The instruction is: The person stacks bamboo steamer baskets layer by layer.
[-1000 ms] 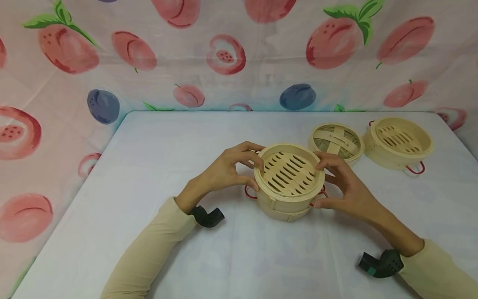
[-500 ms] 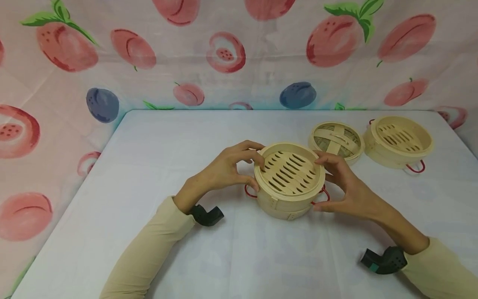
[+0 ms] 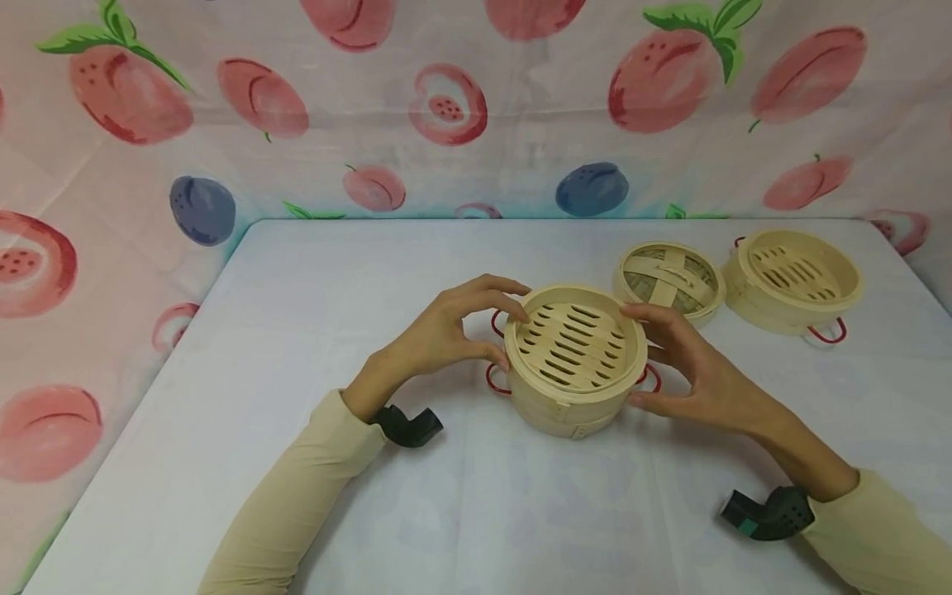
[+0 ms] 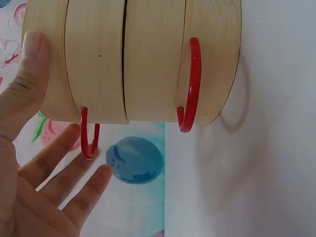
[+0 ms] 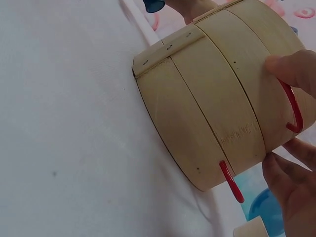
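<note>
Two round bamboo steamer baskets are stacked at the table's middle in the head view. The upper steamer basket (image 3: 573, 347) shows its slotted base inside the rim. Beneath it, the lower steamer basket (image 4: 153, 64) rests on the table. My left hand (image 3: 439, 330) grips the upper basket's left side, thumb on the wall and fingers over the rim. On the opposite side, my right hand (image 3: 695, 376) grips the same basket with index finger at the rim and thumb on the wall. A red handle (image 4: 193, 84) sticks out from the lower basket; another red handle (image 5: 294, 106) belongs to the upper one.
Behind the stack to the right lies a woven bamboo lid (image 3: 673, 281). Beside it stands a third steamer basket (image 3: 773, 310) with red handles. A white cover lies over the table (image 3: 357, 281), and a fruit-printed cloth (image 3: 513, 107) hangs behind.
Both hands have turned the upper basket slightly on the lower one. Its red handle now shows by my left fingers. My right thumb has shifted upward a little.
</note>
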A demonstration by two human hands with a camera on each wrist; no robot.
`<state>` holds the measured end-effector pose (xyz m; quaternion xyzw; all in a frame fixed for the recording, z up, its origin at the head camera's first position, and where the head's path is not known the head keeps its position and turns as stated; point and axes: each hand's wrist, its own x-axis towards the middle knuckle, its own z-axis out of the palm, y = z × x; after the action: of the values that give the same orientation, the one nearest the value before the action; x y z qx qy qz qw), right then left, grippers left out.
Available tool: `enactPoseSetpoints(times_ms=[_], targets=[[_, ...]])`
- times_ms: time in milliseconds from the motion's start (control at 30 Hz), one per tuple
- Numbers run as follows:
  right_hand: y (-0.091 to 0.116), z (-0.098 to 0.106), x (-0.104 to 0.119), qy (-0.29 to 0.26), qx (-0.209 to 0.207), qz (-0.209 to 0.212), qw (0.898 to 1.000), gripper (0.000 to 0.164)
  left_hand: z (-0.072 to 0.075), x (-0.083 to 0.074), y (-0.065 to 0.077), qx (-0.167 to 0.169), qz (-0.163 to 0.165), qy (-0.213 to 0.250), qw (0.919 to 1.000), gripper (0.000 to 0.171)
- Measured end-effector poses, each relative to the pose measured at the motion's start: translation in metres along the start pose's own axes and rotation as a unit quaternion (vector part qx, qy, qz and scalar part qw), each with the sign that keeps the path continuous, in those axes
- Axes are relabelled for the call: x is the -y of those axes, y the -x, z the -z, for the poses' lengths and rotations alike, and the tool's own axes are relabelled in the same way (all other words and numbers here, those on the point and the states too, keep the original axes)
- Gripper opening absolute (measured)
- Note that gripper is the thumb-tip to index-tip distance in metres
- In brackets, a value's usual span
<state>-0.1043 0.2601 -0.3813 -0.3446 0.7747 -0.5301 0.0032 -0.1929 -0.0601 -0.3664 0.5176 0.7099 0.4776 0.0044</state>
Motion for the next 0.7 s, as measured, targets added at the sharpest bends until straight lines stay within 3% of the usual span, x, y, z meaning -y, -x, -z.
enactPoseSetpoints(times_ms=[167, 700], targets=[[0.0009, 0.0017, -0.0026, -0.017, -0.004, -0.004, 1.000, 0.097, -0.0016, 0.0009, -0.0001, 0.012, 0.009, 0.037, 0.9992, 0.053], [0.0010, 0.0072, -0.0021, -0.007, 0.004, -0.048, 0.999, 0.090, -0.0041, 0.0028, 0.0011, 0.000, 0.008, 0.005, 1.0000, 0.045]])
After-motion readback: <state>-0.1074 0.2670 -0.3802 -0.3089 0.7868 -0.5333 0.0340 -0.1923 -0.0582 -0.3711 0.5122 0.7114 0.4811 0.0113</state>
